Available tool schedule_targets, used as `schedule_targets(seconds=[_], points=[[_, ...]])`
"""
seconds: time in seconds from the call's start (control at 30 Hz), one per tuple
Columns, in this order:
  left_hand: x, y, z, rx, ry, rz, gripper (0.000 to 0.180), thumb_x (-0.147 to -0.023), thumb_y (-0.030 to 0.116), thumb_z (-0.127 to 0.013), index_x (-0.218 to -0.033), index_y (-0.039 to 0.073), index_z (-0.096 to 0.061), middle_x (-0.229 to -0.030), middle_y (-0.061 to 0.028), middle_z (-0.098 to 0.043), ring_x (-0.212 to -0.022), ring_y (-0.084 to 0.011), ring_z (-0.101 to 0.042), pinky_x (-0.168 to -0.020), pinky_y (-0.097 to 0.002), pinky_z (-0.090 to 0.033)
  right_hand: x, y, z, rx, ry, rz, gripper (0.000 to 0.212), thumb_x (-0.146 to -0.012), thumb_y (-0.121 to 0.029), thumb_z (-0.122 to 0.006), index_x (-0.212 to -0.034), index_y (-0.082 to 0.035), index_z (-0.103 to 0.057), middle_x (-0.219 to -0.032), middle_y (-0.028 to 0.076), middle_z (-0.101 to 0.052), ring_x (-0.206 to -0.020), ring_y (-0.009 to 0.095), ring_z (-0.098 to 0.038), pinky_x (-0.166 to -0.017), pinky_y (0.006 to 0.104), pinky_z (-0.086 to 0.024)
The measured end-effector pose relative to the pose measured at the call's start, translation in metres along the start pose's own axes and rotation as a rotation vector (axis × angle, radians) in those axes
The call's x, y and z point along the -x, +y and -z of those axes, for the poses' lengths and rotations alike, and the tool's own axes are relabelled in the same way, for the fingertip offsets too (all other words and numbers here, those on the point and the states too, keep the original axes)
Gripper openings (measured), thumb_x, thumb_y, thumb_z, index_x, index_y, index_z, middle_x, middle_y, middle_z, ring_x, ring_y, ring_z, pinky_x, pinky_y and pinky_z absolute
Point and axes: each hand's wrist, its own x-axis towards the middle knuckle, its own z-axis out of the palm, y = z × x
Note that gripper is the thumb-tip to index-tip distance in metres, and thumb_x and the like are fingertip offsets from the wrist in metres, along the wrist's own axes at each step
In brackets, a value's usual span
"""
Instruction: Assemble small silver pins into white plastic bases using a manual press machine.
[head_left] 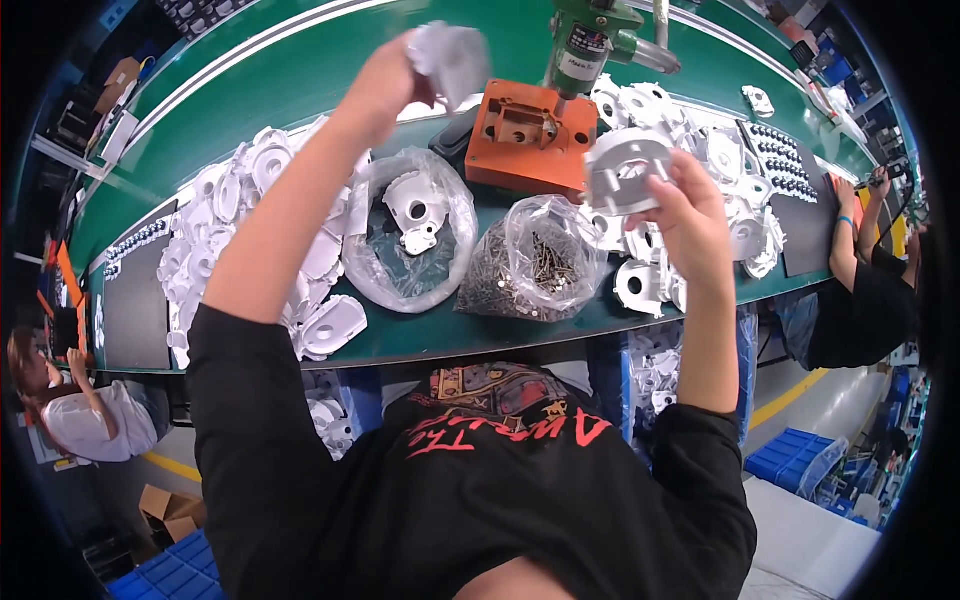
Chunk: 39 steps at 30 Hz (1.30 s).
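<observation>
Up at the far left of the press, my left hand (pixel 385 85) is closed on a white plastic part (pixel 450 62), which is smeared by motion. To the right, my right hand (pixel 690 215) grips a round white plastic housing (pixel 625 172) by its edge, with its open ring and posts showing. Between the two hands stands an orange fixture block (pixel 510 160) with a shaped recess, under a green press (pixel 590 50). Whether anything sits in the recess is hard to make out.
A clear bag of screws (pixel 540 270) and a clear bag with white parts (pixel 365 265) stand in front of the block. White housings are heaped at left (pixel 225 190) and right (pixel 750 235). Two other people work at the sides. Blue crates with parts (pixel 655 370) stand below the table edge.
</observation>
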Motion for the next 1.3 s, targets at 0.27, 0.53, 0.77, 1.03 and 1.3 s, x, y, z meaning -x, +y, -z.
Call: schedule_targets(seconds=[0.27,0.53,0.77,1.03,1.3], points=[[0.073,0.013,-0.072,0.186,-0.231,-0.222,0.024,-0.095,0.022,-0.034,-0.102,0.008,-0.051,-0.086,0.0005,-0.054,-0.069,-0.0051,-0.050,-0.056,-0.0200,-0.041,-0.016,-0.003,-0.057,-0.252,-0.160,-0.101,0.049,-0.083,-0.005,-0.059,-0.128,0.001,-0.039,-0.115,0.014,-0.051,-0.084,0.018,-0.060,-0.060,0.0276,-0.055],[0.087,0.009,-0.067,0.192,-0.333,-0.076,0.024,-0.095,0.024,-0.035,-0.102,0.007,-0.050,-0.083,0.0004,-0.055,-0.064,-0.0054,-0.049,-0.053,-0.0194,-0.039,-0.009,0.009,-0.057,-0.386,-0.155,-0.174,0.043,-0.085,-0.003,-0.057,-0.125,0.002,-0.042,-0.113,0.013,-0.052,-0.085,0.017,-0.060,-0.063,0.0270,-0.055],[0.092,0.014,-0.075,0.521,-0.219,0.096,0.027,-0.095,0.031,-0.041,-0.108,0.007,-0.047,-0.089,-0.0022,-0.056,-0.076,-0.0075,-0.052,-0.067,-0.0222,-0.042,-0.012,0.018,-0.041,-0.172,-0.228,-0.179,0.035,-0.086,-0.009,-0.058,-0.119,0.000,-0.049,-0.095,0.006,-0.060,-0.068,0.010,-0.056,-0.055,0.0221,-0.046],[0.091,0.017,-0.078,0.221,-0.239,-0.056,0.036,-0.090,0.020,-0.056,-0.116,-0.003,-0.045,-0.105,-0.0077,-0.057,-0.097,-0.0121,-0.054,-0.087,-0.0287,-0.043,-0.008,0.016,-0.047,-0.106,-0.089,-0.196,0.022,-0.086,-0.011,-0.058,-0.106,-0.004,-0.053,-0.079,0.001,-0.056,-0.056,0.004,-0.045,-0.046,0.0184,-0.034],[0.017,-0.013,-0.042,-0.899,-0.159,-0.192,0.029,-0.080,0.017,-0.062,-0.106,0.007,-0.054,-0.095,-0.0147,-0.063,-0.083,-0.0250,-0.063,-0.077,-0.0344,-0.048,0.018,0.039,-0.050,0.784,-0.089,0.198,0.022,-0.081,-0.003,-0.061,-0.102,-0.002,-0.055,-0.077,0.007,-0.061,-0.068,0.012,-0.060,-0.058,0.0232,-0.047]])
